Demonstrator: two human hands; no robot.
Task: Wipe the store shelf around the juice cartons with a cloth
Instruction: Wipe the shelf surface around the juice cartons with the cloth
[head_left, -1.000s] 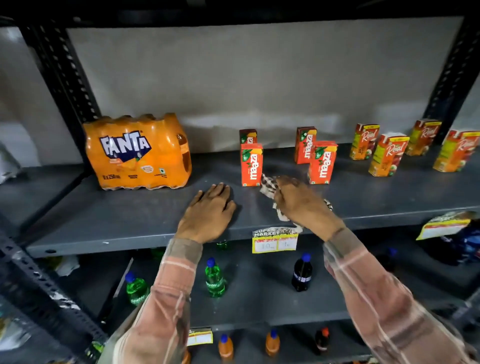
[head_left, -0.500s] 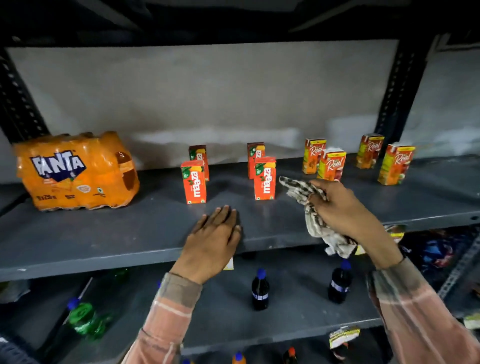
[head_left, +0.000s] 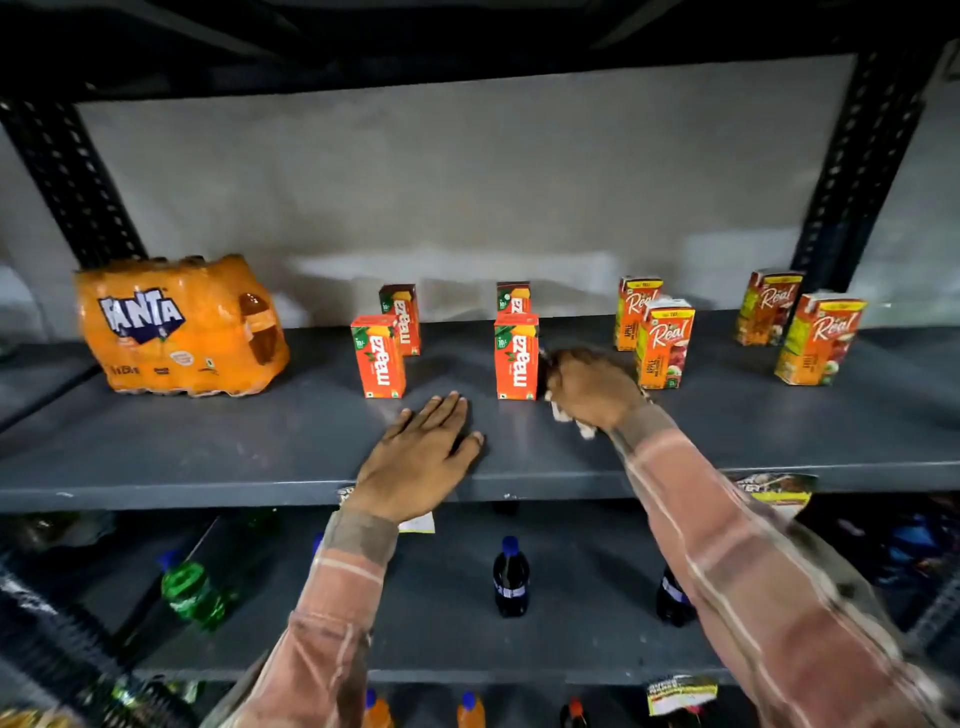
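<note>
On the grey metal shelf (head_left: 208, 447) stand several small juice cartons. Two red Maaza cartons (head_left: 378, 356) (head_left: 515, 356) are in front, with two more behind them. Several orange Real cartons (head_left: 664, 343) (head_left: 820, 339) stand to the right. My right hand (head_left: 589, 387) presses a pale checked cloth (head_left: 574, 423) onto the shelf between the front Maaza carton and the nearest Real carton; most of the cloth is hidden under the hand. My left hand (head_left: 421, 457) lies flat on the shelf's front edge, fingers spread, holding nothing.
A shrink-wrapped orange Fanta pack (head_left: 179, 325) sits at the shelf's left. Black perforated uprights (head_left: 857, 171) frame the bay. On the lower shelf stand a dark bottle (head_left: 510, 577) and a green bottle (head_left: 189, 592). Price tags (head_left: 776, 491) hang from the shelf edge.
My right hand went from wiping left of the front carton, lifted the cloth clear, and has come down with it on the shelf between the Maaza and Real cartons. The left hand stayed flat.
</note>
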